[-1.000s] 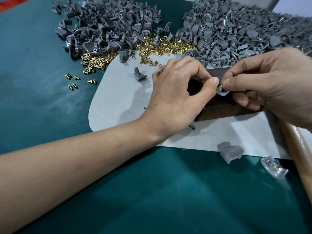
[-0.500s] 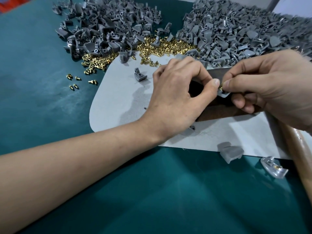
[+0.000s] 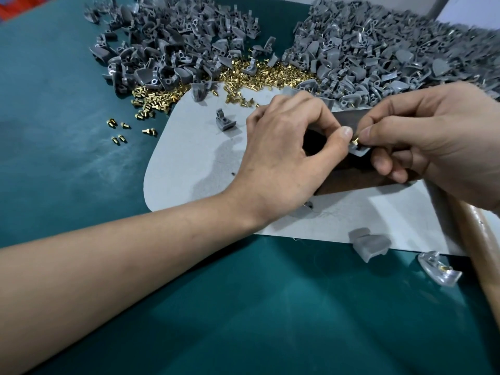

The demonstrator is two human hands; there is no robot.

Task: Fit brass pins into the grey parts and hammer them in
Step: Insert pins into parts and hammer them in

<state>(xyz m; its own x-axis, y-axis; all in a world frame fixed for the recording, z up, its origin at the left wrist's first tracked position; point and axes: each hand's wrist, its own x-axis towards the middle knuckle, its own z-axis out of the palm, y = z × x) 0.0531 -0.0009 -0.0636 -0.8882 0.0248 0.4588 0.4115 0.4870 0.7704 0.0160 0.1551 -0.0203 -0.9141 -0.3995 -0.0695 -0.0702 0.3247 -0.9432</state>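
- The brass pin (image 3: 355, 141) sits between the two thumb tips at about 2 o'clock from the centre of the view. It is touching the grey part (image 3: 359, 151) just below it, over the dark block (image 3: 351, 177).
- The left hand (image 3: 284, 147) is curled, with its thumb tip against the pin from the 9 o'clock side. I cannot tell whether its forefinger also grips the pin or the thumb only presses it.
- The right hand (image 3: 433, 142) pinches the grey part from the 3 o'clock side, thumb and forefinger on top and the curled lower fingers beneath.
- The relation that matters is pin to hole. The pin lies at the part's upper edge, toward 11 o'clock of the part, and both hands are touching the pair, so neither has to reach.
- The pin's long axis seems to run roughly from 8 to 2 o'clock. It is too small to say which end is the head.
- The part's long axis runs close to 9–3, its flat lip pointing toward 4 o'clock.
- Judging by this, the pin is being seated and is not yet ready for hammering.
- A wooden handle (image 3: 484, 239), probably the hammer's, lies under the right wrist and runs toward 5 o'clock.
- The pile of loose brass pins (image 3: 259, 74) lies at 12 o'clock on the table (image 3: 81, 185), between two heaps of grey parts (image 3: 176, 50).
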